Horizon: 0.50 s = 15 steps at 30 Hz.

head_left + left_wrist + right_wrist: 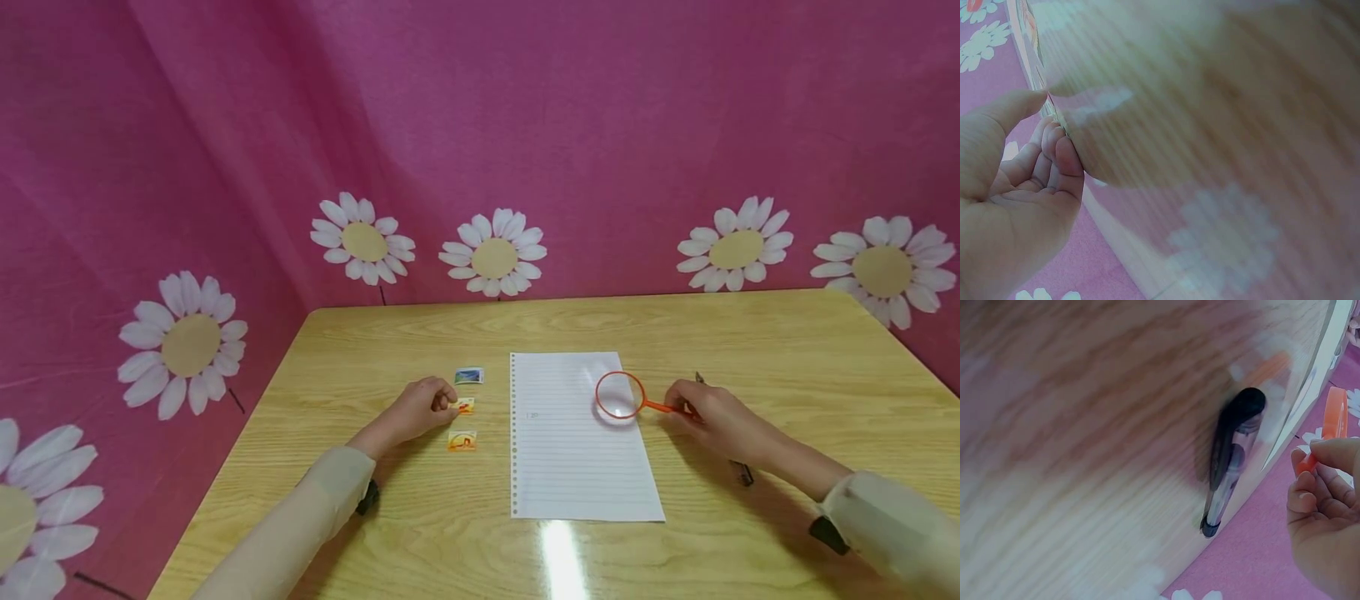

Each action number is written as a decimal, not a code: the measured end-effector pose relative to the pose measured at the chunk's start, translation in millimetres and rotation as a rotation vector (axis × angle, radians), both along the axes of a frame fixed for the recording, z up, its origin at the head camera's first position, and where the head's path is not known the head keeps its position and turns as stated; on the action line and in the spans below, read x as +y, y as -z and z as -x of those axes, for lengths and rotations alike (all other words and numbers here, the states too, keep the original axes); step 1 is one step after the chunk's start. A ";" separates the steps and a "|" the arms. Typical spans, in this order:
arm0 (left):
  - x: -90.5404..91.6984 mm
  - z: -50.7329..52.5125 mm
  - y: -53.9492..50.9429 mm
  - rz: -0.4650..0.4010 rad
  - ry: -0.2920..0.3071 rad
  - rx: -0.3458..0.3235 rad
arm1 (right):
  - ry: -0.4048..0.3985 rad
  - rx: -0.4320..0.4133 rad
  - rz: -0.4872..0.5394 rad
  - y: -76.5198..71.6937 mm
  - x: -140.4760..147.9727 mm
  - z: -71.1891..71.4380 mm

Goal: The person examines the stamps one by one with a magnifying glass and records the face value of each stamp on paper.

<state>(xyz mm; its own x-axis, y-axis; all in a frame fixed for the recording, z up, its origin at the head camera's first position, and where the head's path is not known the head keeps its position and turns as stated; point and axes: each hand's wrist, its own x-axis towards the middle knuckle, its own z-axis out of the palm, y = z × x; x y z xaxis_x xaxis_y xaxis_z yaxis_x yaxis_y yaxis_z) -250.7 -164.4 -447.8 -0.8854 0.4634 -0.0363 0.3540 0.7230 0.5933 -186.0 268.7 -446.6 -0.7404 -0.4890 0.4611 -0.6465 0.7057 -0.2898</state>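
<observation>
Three small stamp-like cards lie in a column on the table in the head view: a blue one (469, 376), a yellow-red one (467, 406) in the middle and another yellow-red one (462, 441) below. My left hand (426, 407) pinches the middle card at its left edge, thumb and fingertips at the tabletop; the exact contact is partly hidden. My right hand (716, 418) grips the orange handle of a magnifying glass (642, 402). Its round lens is above the right edge of a lined sheet of paper (577, 475).
A black-and-clear pen (1230, 465) lies on the wooden table (420, 533) beneath my right hand. Faint small marks show on the sheet's left part. Behind the table and at its left hangs a magenta cloth (600, 125) with white daisies.
</observation>
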 end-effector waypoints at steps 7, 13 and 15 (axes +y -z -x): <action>1.3 0.5 -1.3 0.017 -0.012 -0.011 | 0.022 -0.007 -0.009 -1.5 7.4 -3.8; 0.8 1.4 -1.4 -0.001 -0.016 -0.033 | 0.049 -0.017 -0.027 -1.3 14.2 -6.0; 0.6 1.6 -1.1 -0.007 -0.016 -0.039 | 0.057 -0.026 -0.028 -1.0 16.1 -6.6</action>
<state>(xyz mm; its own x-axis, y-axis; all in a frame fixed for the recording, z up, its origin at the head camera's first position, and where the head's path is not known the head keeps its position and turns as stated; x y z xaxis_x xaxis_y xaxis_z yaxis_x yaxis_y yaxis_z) -252.3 -163.8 -446.7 -0.8909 0.4493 -0.0673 0.3189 0.7241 0.6116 -179.3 284.8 -445.6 -0.7788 -0.4583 0.4284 -0.5978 0.7492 -0.2853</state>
